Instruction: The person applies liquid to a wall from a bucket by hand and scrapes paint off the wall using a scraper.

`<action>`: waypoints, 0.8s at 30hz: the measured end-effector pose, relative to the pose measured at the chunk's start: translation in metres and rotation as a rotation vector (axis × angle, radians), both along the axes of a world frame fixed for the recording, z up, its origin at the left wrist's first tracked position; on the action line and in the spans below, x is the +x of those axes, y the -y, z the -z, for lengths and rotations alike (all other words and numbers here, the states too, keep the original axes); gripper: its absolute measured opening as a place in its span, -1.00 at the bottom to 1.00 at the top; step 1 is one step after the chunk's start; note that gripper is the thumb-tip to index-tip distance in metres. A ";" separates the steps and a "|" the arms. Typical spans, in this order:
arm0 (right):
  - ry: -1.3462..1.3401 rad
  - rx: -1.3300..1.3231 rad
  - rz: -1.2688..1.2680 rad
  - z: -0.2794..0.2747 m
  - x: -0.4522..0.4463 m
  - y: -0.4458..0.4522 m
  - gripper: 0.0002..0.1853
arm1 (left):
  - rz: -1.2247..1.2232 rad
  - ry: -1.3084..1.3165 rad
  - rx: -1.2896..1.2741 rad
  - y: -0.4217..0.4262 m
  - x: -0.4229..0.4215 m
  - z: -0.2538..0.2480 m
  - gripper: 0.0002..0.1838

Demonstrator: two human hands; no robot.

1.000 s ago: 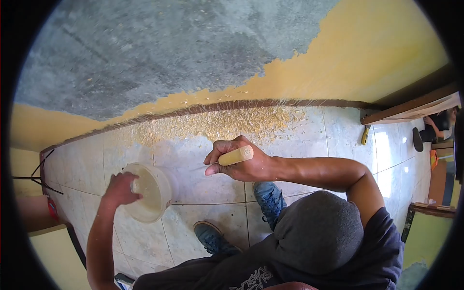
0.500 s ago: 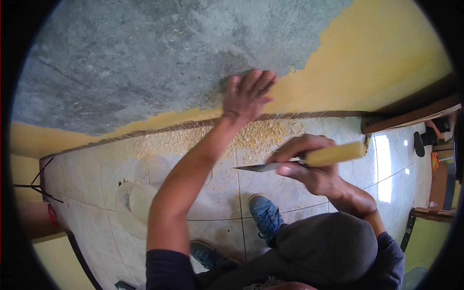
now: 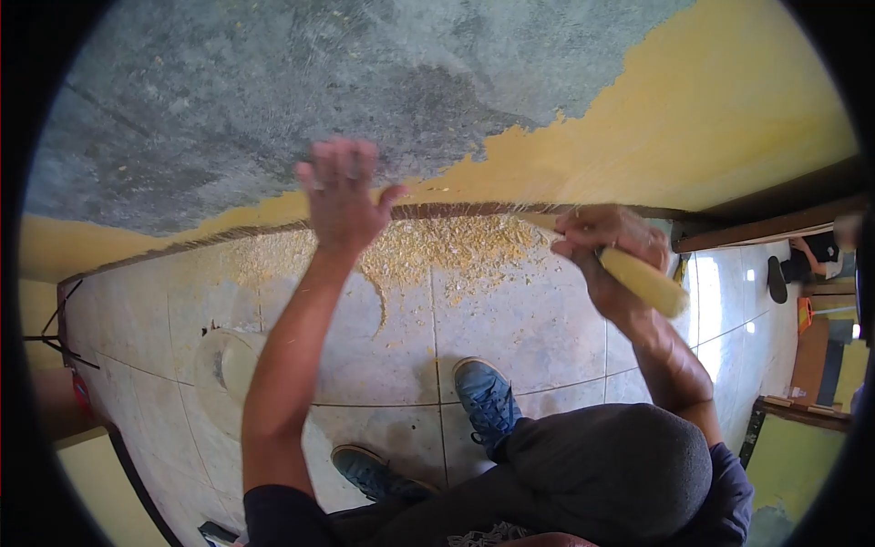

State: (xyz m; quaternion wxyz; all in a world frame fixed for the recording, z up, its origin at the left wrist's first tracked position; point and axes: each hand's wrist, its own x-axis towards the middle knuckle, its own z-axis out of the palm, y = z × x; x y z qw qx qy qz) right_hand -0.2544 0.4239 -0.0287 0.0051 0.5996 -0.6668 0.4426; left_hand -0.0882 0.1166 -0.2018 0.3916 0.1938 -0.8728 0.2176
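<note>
My left hand (image 3: pixel 346 201) is open, its fingers stretched out and slightly blurred, at the lower part of the grey bare wall (image 3: pixel 273 82). Whether the palm touches the surface I cannot tell. In my closed right hand (image 3: pixel 620 239) is a scraper (image 3: pixel 649 283) with a pale yellow handle. Its thin blade points left, towards the foot of the wall, and is partly hidden and blurred. Yellow paint (image 3: pixel 693 109) still covers the wall on the right, with a ragged edge against the grey.
Yellow and white paint flakes (image 3: pixel 456 260) lie along the wall on the tiled floor (image 3: pixel 374 365). A translucent white bucket (image 3: pixel 239 360) stands to the left. My blue shoes (image 3: pixel 488 401) are below. At the far right, part of another person (image 3: pixel 807 260) shows beyond a wooden edge (image 3: pixel 775 226).
My left hand has moved left along the wall. My right hand has brought the scraper up and slightly right, nearer the foot of the wall, its handle now slanting downward.
</note>
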 end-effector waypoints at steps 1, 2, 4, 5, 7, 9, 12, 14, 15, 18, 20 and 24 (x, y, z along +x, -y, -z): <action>-0.190 -0.015 0.006 -0.008 -0.005 0.009 -0.82 | 0.000 -0.117 0.003 0.008 0.007 -0.030 0.08; -0.070 -0.046 0.082 -0.011 -0.003 0.017 -0.84 | -0.006 -0.233 0.012 0.018 0.013 -0.068 0.09; -0.203 -0.174 0.044 -0.026 -0.013 0.038 -0.83 | 0.012 -0.298 -0.107 0.032 0.026 -0.147 0.14; -0.210 -0.161 0.030 -0.029 -0.015 0.047 -0.83 | 0.074 -0.340 -0.152 0.033 0.028 -0.182 0.08; -0.371 -0.197 0.020 -0.034 -0.017 0.065 -0.81 | 0.106 -0.440 -0.455 0.066 0.026 -0.239 -0.14; -0.354 -0.143 -0.004 -0.021 -0.022 0.077 -0.80 | 0.060 -0.490 -0.702 0.097 0.021 -0.250 -0.27; -0.411 -0.084 -0.054 -0.019 -0.019 0.081 -0.79 | 0.068 -0.500 -0.635 0.109 0.015 -0.242 -0.24; -0.568 -0.243 -0.050 -0.021 -0.015 0.083 -0.78 | 0.010 -0.518 -0.778 0.119 0.016 -0.245 -0.24; -0.524 -0.235 -0.015 -0.024 -0.013 0.082 -0.79 | 0.003 -0.524 -0.771 0.121 0.018 -0.243 -0.24; -0.444 -0.086 -0.026 -0.014 -0.022 0.085 -0.79 | 0.007 -0.531 -0.791 0.119 0.017 -0.245 -0.27; -0.505 -0.089 -0.079 -0.020 -0.025 0.088 -0.78 | 0.028 -0.527 -0.732 0.115 0.017 -0.241 -0.29; -0.595 -0.222 -0.081 -0.023 -0.028 0.084 -0.77 | -0.017 -0.539 -0.793 0.122 0.015 -0.240 -0.31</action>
